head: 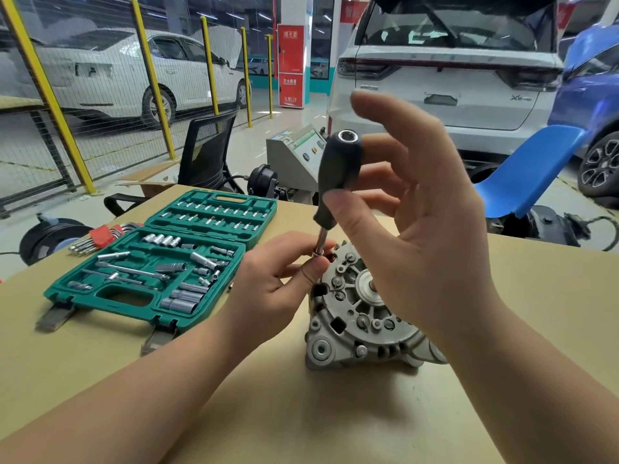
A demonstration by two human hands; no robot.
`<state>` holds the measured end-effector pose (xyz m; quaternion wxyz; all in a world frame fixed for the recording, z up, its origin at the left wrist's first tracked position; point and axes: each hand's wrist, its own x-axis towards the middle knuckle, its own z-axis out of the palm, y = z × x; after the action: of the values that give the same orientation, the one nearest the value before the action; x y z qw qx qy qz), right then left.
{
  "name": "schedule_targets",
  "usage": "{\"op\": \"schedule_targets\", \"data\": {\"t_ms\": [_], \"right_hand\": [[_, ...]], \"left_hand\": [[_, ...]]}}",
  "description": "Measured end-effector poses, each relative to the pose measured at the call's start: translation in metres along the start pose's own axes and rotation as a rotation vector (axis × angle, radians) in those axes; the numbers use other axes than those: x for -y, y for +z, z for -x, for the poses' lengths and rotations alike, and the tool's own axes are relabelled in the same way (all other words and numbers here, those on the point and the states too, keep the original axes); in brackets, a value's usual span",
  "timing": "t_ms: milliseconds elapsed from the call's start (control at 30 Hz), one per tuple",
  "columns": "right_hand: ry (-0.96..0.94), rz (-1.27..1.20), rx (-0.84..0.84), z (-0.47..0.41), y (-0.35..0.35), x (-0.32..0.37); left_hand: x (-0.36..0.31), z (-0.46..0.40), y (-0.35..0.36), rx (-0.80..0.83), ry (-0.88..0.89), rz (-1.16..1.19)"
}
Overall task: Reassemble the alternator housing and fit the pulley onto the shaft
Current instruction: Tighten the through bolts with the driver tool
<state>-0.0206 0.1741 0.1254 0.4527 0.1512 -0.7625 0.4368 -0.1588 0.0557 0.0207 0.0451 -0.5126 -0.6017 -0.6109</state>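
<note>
Right hand loosely round driver handle, left fingers pinching shaft

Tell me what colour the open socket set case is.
Green; the socket set case shows clearly in the head view.
</note>
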Motion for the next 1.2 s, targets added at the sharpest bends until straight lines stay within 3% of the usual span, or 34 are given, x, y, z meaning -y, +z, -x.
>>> {"op": "schedule_targets", "data": {"t_ms": [200,400,700,867,1200], "right_hand": [[-0.02,0.068,-0.069,0.002,0.001,-0.003],[-0.053,0.025,0.061,0.004,0.001,-0.001],[-0.049,0.091,-0.036,0.002,0.003,-0.003],[-0.092,0.068,0.047,0.003,0.002,-0.005],[-0.095,0.121,-0.064,0.002,0.002,-0.005]], "left_hand": [[-0.007,0.002,0.005,-0.071,0.021,0.009],[-0.006,0.002,0.003,-0.045,0.058,-0.002],[-0.007,0.004,0.006,-0.051,0.121,-0.084],[-0.002,0.004,0.003,-0.056,0.141,-0.091],[0.002,0.007,0.003,-0.076,0.14,-0.11]]}}
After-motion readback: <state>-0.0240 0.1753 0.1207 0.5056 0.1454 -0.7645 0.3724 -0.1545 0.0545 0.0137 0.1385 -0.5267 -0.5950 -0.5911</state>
